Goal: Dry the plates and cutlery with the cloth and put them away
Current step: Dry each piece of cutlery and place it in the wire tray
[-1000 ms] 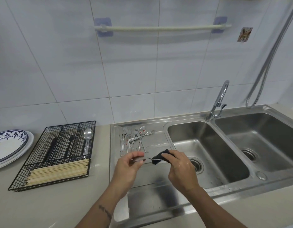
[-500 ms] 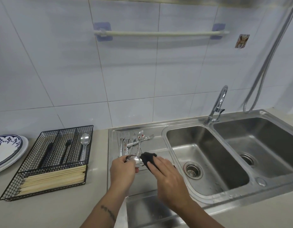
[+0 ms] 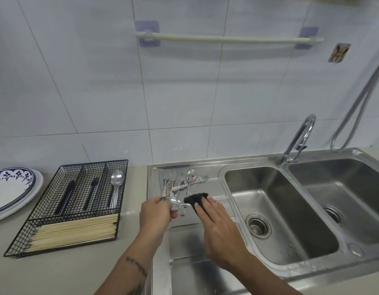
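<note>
Over the sink's draining board (image 3: pixel 218 188), the left hand (image 3: pixel 155 213) curls its fingers (image 3: pixel 173 215) round a spoon (image 3: pixel 173 203) by its bowl. At its 3 o'clock, the right hand (image 3: pixel 216 222) wraps a black cloth (image 3: pixel 195 200) round the handle. More cutlery (image 3: pixel 180 182) lies at 12 o'clock; plates (image 3: pixel 12 190) sit on the tabletop (image 3: pixel 56 271) at far 9 o'clock.

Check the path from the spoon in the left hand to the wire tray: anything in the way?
Nothing visible. The left hand holds the spoon over the drainboard; only bare counter lies between it and the wire tray, whose spoon slot already holds spoons.
</note>
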### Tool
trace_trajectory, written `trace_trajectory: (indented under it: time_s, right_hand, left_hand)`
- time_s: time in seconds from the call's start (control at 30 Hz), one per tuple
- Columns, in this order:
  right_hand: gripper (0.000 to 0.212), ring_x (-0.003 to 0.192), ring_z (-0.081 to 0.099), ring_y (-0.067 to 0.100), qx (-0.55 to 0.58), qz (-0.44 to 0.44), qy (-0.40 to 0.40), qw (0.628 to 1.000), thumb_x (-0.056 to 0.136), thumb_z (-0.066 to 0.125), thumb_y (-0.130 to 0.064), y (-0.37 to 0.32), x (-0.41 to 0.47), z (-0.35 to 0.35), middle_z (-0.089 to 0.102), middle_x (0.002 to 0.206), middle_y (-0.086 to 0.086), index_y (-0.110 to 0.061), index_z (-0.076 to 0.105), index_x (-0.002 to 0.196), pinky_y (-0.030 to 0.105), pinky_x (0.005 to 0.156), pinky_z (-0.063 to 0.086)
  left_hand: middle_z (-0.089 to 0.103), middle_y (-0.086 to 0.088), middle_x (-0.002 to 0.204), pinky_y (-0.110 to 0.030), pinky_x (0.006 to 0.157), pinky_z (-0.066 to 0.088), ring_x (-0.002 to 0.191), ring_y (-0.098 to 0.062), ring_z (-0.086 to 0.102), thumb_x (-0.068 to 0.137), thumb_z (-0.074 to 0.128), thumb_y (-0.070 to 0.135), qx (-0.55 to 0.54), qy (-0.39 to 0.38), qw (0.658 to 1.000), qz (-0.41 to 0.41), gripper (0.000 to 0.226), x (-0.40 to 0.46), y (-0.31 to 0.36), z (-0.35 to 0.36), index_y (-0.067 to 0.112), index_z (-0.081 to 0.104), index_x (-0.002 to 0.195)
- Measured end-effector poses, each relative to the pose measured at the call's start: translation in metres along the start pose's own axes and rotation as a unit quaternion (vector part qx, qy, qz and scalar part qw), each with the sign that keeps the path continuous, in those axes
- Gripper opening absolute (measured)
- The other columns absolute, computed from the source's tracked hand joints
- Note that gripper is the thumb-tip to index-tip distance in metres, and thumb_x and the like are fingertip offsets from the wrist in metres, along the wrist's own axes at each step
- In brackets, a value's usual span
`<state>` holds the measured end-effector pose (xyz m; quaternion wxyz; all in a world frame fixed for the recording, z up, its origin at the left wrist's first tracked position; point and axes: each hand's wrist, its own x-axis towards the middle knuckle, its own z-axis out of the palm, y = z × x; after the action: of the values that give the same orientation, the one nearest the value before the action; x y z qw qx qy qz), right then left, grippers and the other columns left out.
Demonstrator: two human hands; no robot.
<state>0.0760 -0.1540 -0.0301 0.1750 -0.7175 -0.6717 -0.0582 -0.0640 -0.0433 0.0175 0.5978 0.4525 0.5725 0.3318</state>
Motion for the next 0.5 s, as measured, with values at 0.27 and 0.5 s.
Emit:
trace_trajectory:
  time_s: [0.27, 0.5]
  right_hand:
    - [0.085, 0.135, 0.032, 0.017, 0.055, -0.021, -0.069, 0.996, 0.079, 0.048, -0.012, -0.01, 0.028, -0.005, 0.037, 0.148, -0.003, -0.022, 0.011, 0.154, 0.033, 0.116, 0.022]
    - [0.06, 0.136, 0.027, 0.027, 0.031, -0.024, -0.048, 0.998, 0.074, 0.048, -0.023, -0.009, 0.04, -0.004, 0.027, 0.15, 0.006, -0.024, 0.041, 0.134, 0.04, 0.112, 0.031]
  left_hand:
    - [0.073, -0.017, 0.073, -0.029, 0.059, 0.05, 0.061, -0.023, 0.065, 0.084, 0.059, -0.004, 0.006, -0.032, 0.999, -0.028, 0.015, 0.017, 0.002, -0.005, 0.004, 0.072, 0.087]
    - [0.07, -0.015, 0.069, -0.027, 0.056, 0.048, 0.058, -0.022, 0.061, 0.084, 0.06, -0.007, -0.01, -0.062, 0.998, -0.03, 0.016, 0.02, -0.001, -0.009, 0.003, 0.072, 0.083]
